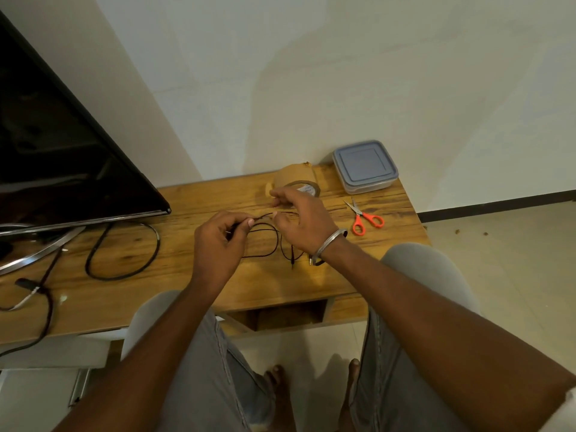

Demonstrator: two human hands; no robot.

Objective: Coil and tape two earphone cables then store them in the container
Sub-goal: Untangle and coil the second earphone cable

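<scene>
My left hand (221, 241) pinches the black earphone cable (263, 217); my right hand (302, 226) pinches it too, with the container (364, 166) at 1 o'clock

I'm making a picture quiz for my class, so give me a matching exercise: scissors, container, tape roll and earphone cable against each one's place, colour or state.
Things:
1. scissors
2. container
3. tape roll
4. earphone cable

Descriptions:
A. pinched by the left hand and right hand
B. far right corner of the table, lid on
C. orange handles, lying flat
D. brown, just behind the hands

Pairs: 1-C, 2-B, 3-D, 4-A
</scene>
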